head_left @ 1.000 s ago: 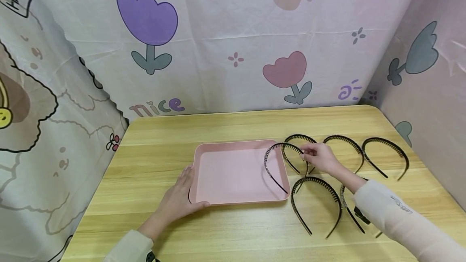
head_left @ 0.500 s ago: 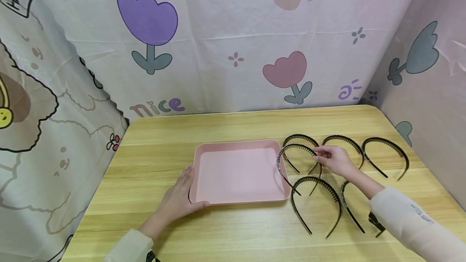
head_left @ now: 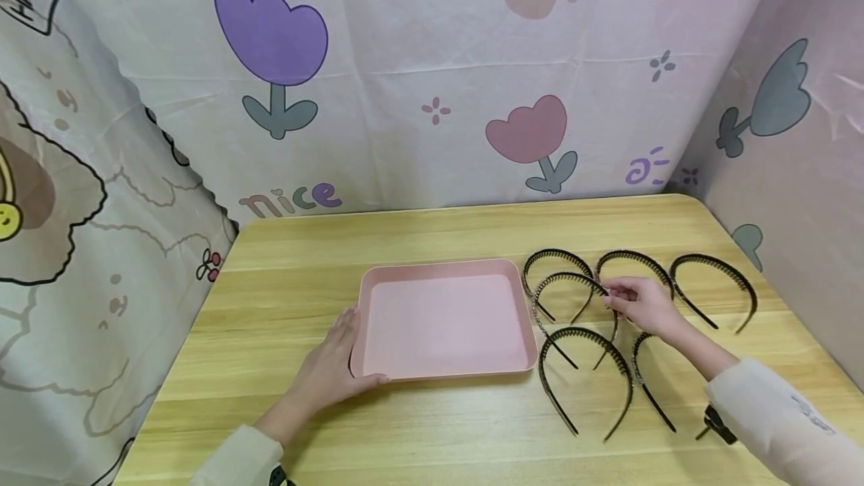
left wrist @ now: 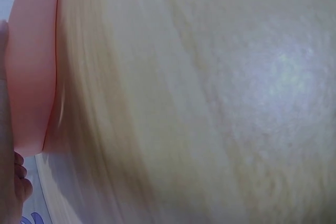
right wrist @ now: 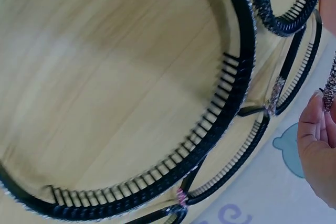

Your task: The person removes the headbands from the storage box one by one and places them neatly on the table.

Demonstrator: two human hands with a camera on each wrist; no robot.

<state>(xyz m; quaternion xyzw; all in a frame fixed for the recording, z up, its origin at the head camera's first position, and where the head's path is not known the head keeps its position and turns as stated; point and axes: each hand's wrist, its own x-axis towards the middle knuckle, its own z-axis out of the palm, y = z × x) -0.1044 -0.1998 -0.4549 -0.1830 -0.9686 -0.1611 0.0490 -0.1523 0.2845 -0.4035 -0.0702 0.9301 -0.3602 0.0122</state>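
My right hand (head_left: 644,307) pinches the side of a black toothed headband (head_left: 567,274) with finger and thumb, to the right of a pink tray (head_left: 442,321). Its glittery band (right wrist: 330,90) shows between the fingertips in the right wrist view. The held headband overlaps a back headband (head_left: 555,252) and a front headband (head_left: 586,332) in the head view. My left hand (head_left: 327,366) rests against the tray's left front corner, fingers along the side and thumb along the front. The left wrist view shows the tray's pink wall (left wrist: 34,61) beside that hand.
Two more headbands lie at the back right, a middle one (head_left: 631,253) and a far right one (head_left: 717,259). Another headband (head_left: 637,358) at the front is partly covered by my right arm. The wooden table (head_left: 405,441) meets patterned cloth (head_left: 405,156) behind.
My right hand has moved right and slightly nearer with the pinched headband, from over the tray's right edge to among the other headbands. My left hand and the tray stay put.
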